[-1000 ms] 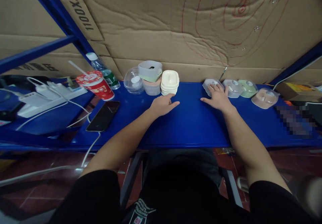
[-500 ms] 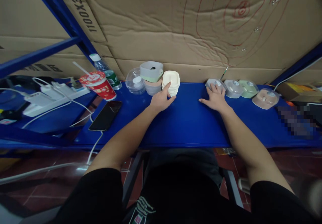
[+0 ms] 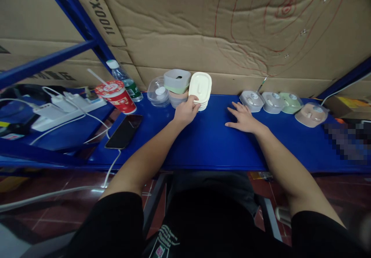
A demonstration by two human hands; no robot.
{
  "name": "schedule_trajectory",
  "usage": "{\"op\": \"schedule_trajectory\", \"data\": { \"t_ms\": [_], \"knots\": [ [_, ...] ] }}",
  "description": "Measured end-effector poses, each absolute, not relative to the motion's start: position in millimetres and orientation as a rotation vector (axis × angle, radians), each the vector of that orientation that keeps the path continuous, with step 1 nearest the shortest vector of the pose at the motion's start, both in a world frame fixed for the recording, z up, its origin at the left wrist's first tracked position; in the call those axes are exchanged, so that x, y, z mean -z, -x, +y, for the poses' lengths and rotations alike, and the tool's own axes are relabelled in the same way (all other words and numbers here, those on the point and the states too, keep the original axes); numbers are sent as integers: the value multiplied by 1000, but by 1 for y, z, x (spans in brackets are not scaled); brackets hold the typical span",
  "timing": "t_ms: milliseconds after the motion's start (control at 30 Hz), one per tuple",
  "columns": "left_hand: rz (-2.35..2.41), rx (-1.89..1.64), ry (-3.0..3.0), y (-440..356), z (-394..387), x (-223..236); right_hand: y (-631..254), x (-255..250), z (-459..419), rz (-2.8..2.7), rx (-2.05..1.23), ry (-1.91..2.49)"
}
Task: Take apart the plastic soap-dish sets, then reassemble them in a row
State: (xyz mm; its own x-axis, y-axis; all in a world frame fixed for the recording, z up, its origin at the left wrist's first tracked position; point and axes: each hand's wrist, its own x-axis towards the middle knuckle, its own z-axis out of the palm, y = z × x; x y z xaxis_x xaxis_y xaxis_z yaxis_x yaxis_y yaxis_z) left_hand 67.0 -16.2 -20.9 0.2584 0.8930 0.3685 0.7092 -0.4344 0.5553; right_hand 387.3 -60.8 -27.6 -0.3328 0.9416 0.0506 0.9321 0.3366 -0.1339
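Observation:
My left hand (image 3: 187, 110) pinches the near edge of a cream rounded-square plastic lid (image 3: 200, 86), tilted up over a stack of similar cream pieces (image 3: 204, 106). Just left of that stack, a grey-and-green open box (image 3: 177, 81) sits on pinkish and grey boxes (image 3: 175, 99). Clear plastic covers (image 3: 158, 92) are stacked beside them. My right hand (image 3: 241, 117) hovers low over or rests on the table, fingers spread and holding nothing. It is nearest to a grey box with a clear domed cover (image 3: 251, 100).
Similar covered boxes, grey (image 3: 273, 102), green (image 3: 290, 103) and pinkish (image 3: 311, 114), stand to the right. On the left are a red paper cup (image 3: 117, 97) with a straw, a water bottle (image 3: 127, 82), a phone (image 3: 124, 131) and a white power strip (image 3: 69, 113). Cardboard (image 3: 174, 30) walls the back.
My left hand reached onto the cream stack, gripped the top lid and tilted it up. My right hand moved left, off the grey covered box.

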Motion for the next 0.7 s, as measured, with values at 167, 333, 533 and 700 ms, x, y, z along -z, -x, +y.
{"op": "schedule_trajectory", "data": {
  "t_ms": [167, 333, 533, 700],
  "knots": [
    [1412, -1001, -2359, -63, -18, 21, -391, 29, -60, -2429, -107, 1668],
    [1155, -897, -2623, -64, -37, 12, -394, 22, -58, -2339, -33, 1547],
    [915, -364, -2760, -76, -62, 3, -398, 22, -55, -2355, -46, 1387],
    [1075, -175, -2725, -75, -59, 1, -400, 36, -53, -2526, -140, 1318]
  ]
}}
